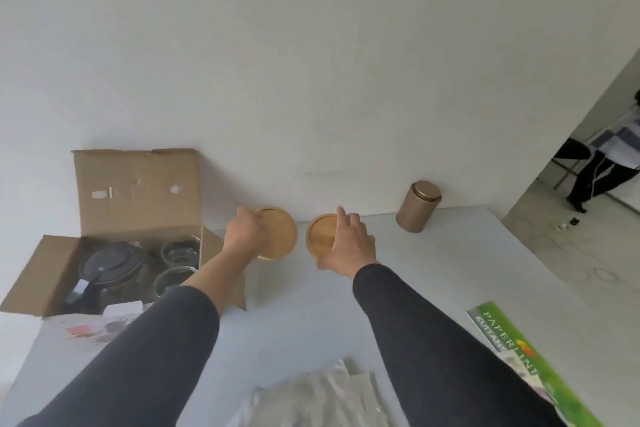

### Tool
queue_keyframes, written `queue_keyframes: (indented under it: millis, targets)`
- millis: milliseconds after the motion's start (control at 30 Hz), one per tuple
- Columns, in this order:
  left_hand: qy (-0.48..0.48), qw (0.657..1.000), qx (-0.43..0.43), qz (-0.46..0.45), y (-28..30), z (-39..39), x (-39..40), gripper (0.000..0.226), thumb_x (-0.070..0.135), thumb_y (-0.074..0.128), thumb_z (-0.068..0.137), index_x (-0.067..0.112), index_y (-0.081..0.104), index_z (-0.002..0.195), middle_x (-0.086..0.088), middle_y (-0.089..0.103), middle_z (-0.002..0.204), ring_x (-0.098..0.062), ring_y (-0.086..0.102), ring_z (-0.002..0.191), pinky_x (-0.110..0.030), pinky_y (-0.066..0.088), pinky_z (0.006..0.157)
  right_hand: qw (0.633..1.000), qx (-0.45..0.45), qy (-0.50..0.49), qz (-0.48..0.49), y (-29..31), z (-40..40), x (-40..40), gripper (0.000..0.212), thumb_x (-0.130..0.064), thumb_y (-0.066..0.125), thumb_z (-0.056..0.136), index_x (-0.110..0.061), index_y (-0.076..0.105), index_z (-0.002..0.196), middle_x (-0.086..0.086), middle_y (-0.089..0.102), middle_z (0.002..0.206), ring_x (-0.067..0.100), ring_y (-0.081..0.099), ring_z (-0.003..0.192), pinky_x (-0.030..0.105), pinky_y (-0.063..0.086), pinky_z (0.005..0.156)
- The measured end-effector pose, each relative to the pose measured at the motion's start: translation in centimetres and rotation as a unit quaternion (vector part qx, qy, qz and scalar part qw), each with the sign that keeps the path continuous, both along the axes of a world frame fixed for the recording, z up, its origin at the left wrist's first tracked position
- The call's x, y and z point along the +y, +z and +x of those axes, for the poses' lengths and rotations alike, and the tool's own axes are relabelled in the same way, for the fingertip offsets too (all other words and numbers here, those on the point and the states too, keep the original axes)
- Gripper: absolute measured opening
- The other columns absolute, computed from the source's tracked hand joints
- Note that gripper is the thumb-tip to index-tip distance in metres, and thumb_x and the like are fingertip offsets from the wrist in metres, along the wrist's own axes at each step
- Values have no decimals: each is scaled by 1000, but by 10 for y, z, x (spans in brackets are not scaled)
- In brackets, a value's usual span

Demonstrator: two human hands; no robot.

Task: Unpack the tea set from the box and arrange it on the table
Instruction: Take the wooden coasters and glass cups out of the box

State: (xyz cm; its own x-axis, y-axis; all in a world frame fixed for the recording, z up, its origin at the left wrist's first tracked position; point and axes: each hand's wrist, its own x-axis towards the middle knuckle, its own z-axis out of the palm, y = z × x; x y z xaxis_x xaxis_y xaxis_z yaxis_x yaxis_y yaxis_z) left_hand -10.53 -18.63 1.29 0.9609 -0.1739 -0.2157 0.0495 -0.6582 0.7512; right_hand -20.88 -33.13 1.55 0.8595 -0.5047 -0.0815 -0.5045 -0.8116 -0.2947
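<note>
- Toward the far side of the pale desk (433,270), near the wall, two round wooden coasters lie side by side, close together but apart.
- Left hand (244,234) grips the left coaster (280,232) at its left edge, fingers curled over the rim.
- Right hand (349,243) rests spread on the right coaster (320,234), fingers loose and covering its right half; whether it grips the rim cannot be told.
- Both arms wear dark sleeves.
- At the far left stands an open cardboard box (135,191), flaps raised, just beside the left coaster.
- Inside the box sit a glass teapot with a dark lid (110,263) and clear glass cups (180,251).
- A gold cylindrical tin (417,206) stands upright at the far right, by the wall, well apart from the coasters.
- Near the right edge lies a green paper package (540,371).
- Crumpled clear plastic wrapping (322,399) lies at the near edge, between the arms.
</note>
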Motion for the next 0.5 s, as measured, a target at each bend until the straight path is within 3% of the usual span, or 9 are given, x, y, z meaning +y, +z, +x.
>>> queue_keyframes:
  millis: [300, 500]
  targets:
    - [24, 996, 84, 12, -76, 11, -137, 33, 22, 29, 101, 2, 42, 125, -26, 49, 124, -40, 53, 110, -39, 41, 77, 997, 43, -41, 54, -60, 17, -147, 110, -32, 79, 65, -19, 9, 148, 6, 29, 141, 25, 35, 129, 38, 40, 101]
    - [69, 989, 124, 30, -124, 26, -182, 32, 25, 28, 102, 3, 41, 122, -24, 53, 119, -39, 53, 107, -40, 41, 77, 993, 84, -24, 75, -105, 48, -195, 108, -31, 79, 65, -19, 10, 147, 6, 29, 140, 25, 35, 129, 37, 39, 98]
